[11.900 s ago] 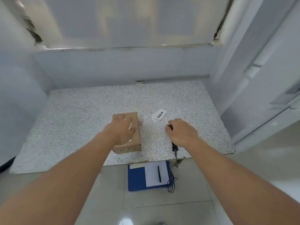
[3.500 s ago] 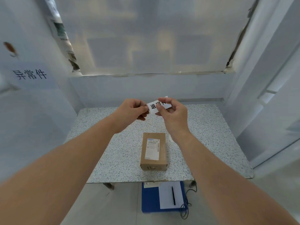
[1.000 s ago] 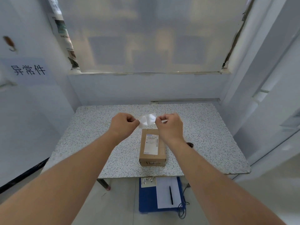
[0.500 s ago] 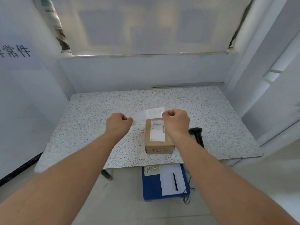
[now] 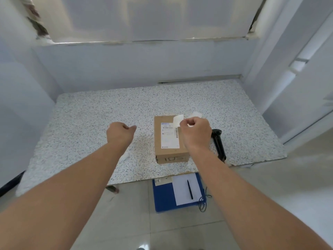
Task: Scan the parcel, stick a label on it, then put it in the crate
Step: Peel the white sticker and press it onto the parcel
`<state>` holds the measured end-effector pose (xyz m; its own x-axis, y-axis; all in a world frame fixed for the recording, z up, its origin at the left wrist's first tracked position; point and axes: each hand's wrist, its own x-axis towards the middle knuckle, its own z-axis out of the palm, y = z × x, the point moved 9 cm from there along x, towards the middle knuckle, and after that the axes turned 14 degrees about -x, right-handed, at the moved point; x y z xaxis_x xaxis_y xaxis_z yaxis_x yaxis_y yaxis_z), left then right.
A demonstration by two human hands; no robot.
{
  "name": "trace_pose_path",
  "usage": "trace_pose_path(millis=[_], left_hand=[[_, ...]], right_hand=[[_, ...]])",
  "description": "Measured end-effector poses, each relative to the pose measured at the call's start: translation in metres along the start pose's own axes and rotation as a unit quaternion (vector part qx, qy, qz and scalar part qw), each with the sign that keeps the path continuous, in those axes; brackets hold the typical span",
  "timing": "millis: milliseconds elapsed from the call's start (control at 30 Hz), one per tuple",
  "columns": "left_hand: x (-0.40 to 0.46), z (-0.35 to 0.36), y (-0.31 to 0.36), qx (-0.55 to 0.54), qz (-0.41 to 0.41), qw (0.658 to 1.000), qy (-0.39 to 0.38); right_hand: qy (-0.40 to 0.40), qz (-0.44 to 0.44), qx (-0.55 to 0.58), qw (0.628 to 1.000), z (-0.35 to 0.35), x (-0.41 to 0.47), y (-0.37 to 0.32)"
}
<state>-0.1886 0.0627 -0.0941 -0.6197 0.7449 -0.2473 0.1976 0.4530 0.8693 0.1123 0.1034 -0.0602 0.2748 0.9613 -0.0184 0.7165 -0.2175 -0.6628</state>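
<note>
The parcel [image 5: 168,152], a small brown cardboard box with a white shipping sticker on top, lies on the speckled table [image 5: 86,120] near its front edge. My right hand [image 5: 195,133] hovers over the parcel's far right corner and pinches a white label [image 5: 178,120], whose ends curl up on both sides of my fingers. My left hand [image 5: 119,134] is a loose fist to the left of the parcel, above the table, with nothing visible in it. A black handheld scanner [image 5: 219,143] lies on the table just right of the parcel.
A small white scrap of paper [image 5: 125,156] lies on the table beside my left forearm. A blue container [image 5: 162,198] sits on the floor under the table's front edge, with a white sheet, a pen and the scanner's cable. Walls close in the table on three sides.
My left hand has let go of the strip and moved left. My right hand keeps the label and has lowered it toward the parcel's top. A white scrap now lies on the table.
</note>
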Motion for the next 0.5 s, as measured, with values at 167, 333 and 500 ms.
trace_pose_path(millis=[167,333,500], left_hand=[[-0.01,0.038,0.026,-0.102,0.026,0.988,-0.115],[-0.037,0.08,0.075,-0.125,0.064,0.962,-0.234],[-0.038,0.096,0.089,-0.127,0.051,0.956,-0.26]], right_hand=[[0.051,-0.048,-0.053,0.996,-0.013,-0.007,-0.011],[0.105,-0.141,-0.092,0.98,-0.018,-0.012,-0.029],[0.138,-0.197,-0.147,0.96,-0.015,-0.009,-0.038]])
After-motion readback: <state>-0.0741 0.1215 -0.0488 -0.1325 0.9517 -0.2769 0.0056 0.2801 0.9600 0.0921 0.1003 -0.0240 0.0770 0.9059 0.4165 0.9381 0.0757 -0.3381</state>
